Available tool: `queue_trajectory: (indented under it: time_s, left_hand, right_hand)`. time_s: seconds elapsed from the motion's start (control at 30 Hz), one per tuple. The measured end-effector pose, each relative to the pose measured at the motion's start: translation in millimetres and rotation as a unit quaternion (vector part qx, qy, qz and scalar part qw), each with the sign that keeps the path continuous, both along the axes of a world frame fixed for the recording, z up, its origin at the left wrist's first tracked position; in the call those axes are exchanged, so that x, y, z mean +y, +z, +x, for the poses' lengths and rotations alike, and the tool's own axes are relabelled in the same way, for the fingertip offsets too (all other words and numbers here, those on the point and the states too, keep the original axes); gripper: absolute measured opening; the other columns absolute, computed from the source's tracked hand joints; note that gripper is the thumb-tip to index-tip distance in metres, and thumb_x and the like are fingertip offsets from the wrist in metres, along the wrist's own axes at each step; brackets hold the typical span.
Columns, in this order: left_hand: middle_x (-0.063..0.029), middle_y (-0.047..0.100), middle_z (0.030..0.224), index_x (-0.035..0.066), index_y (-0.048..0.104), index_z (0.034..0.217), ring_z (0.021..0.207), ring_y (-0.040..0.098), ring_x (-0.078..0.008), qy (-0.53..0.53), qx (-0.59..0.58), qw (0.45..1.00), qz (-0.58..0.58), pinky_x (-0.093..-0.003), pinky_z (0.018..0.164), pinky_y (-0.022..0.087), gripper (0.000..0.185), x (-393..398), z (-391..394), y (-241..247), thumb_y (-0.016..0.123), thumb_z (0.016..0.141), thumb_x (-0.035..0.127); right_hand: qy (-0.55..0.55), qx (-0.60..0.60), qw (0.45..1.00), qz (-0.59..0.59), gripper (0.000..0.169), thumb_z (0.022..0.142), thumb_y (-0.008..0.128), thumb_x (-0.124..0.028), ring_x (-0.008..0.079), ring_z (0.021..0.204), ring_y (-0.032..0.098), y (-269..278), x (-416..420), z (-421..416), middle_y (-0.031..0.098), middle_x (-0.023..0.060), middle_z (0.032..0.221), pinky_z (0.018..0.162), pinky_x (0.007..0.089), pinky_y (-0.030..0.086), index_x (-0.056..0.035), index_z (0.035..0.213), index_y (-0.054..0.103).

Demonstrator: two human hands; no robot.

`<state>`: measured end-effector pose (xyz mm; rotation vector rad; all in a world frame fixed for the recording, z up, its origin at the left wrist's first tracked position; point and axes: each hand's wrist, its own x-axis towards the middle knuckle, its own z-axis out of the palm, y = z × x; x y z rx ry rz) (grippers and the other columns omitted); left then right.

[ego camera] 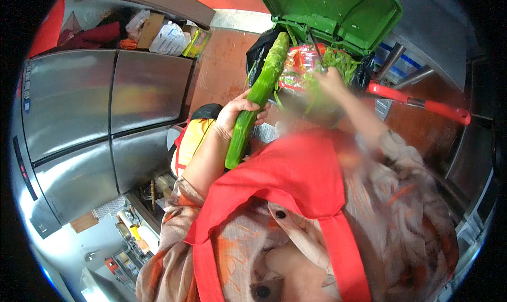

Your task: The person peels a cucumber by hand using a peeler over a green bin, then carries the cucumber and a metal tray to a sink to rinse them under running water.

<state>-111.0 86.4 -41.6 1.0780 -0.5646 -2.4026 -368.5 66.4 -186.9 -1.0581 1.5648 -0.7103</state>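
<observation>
My left hand (237,112) is wrapped around a long, thick green stem, apparently celtuce (259,89), tilted with its far end over the bin. Toward me its surface is smooth and bright green; the far end is paler and rougher. In my right hand (332,82) is a knife (315,44), its narrow dark blade pointing away from me, apart from the stem. Below both lies an open green bin with a black liner (259,50). Inside it are green peelings (344,62) and red printed plastic packaging (300,58). A blur hides the bin's near side.
The bin's green lid (340,9) is tipped back. At right, a red-handled tool (420,100) extends beside a steel table (435,28). A steel refrigerator (71,104) fills the left, with bags and boxes (168,38) along its far side. A yellow-and-red bag (196,137) is near my left forearm.
</observation>
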Motion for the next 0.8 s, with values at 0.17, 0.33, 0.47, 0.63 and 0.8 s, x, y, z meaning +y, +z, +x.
queue_trajectory:
  time_s: [0.17, 0.33, 0.47, 0.63, 0.8]
  left_hand:
    - [-0.0114, 0.053, 0.094, -0.001, 0.038, 0.121, 0.071, 0.052, -0.0177, -0.046, -0.006, 0.999, -0.025, -0.027, 0.061, 0.047, 0.059, 3.4, -3.2, 0.7, 0.058, 0.065, 0.009]
    - [-0.0104, 0.053, 0.09, 0.001, 0.033, 0.127, 0.074, 0.056, -0.0179, -0.083, -0.093, 0.988, -0.092, -0.0283, 0.06, 0.048, 0.065, 3.2, -21.6, 3.7, 0.061, 0.068, 0.006]
    - [-0.0093, 0.05, 0.083, 0.004, 0.036, 0.119, 0.064, 0.053, -0.016, -0.081, -0.074, 0.991, -0.076, -0.026, 0.054, 0.046, 0.051, -9.1, -13.4, 2.0, 0.059, 0.074, 0.003]
    - [-0.0116, 0.049, 0.084, 0.005, 0.039, 0.112, 0.06, 0.049, -0.0149, -0.047, -0.033, 0.998, -0.004, -0.0251, 0.05, 0.044, 0.041, -8.7, -2.4, -2.4, 0.059, 0.075, 0.006]
    - [-0.0119, 0.049, 0.084, 0.005, 0.039, 0.108, 0.06, 0.048, -0.0134, -0.029, -0.009, 0.999, 0.035, -0.0252, 0.051, 0.041, 0.035, -1.3, -7.3, 5.9, 0.057, 0.078, 0.009]
  right_hand:
    - [-0.105, -0.428, 0.893, 0.092, 0.031, 0.078, 0.066, -0.034, 0.0037, 0.046, 0.042, 71.2, -9.8, 35.7, 0.047, -0.0012, 0.064, 0.035, 0.017, 0.037, -0.0062, 0.082, 0.053]
    - [-0.038, -0.278, 0.959, 0.028, 0.028, 0.082, 0.062, -0.033, 0.0067, 0.047, 0.044, 71.9, -6.3, 49.1, 0.049, -0.0015, 0.06, 0.037, 0.0232, 0.035, -0.0061, 0.082, 0.057]
    - [-0.005, 0.036, 0.984, -0.177, 0.027, 0.082, 0.058, -0.03, 0.0185, 0.052, 0.056, 43.9, -1.3, 32.7, 0.058, 0.0082, 0.06, 0.05, 0.0362, 0.044, -0.0048, 0.089, 0.057]
    - [0.148, 0.14, 0.941, -0.27, 0.022, 0.075, 0.058, -0.017, 0.0391, 0.061, 0.059, 69.1, 38.5, 50.9, 0.058, 0.0215, 0.064, 0.057, 0.0468, 0.047, 0.0002, 0.085, 0.048]
    - [0.171, 0.204, 0.931, -0.251, 0.027, 0.073, 0.061, -0.017, 0.0398, 0.065, 0.06, 49.4, 24.7, 48.7, 0.059, 0.023, 0.068, 0.06, 0.0472, 0.048, 0.0013, 0.087, 0.047]
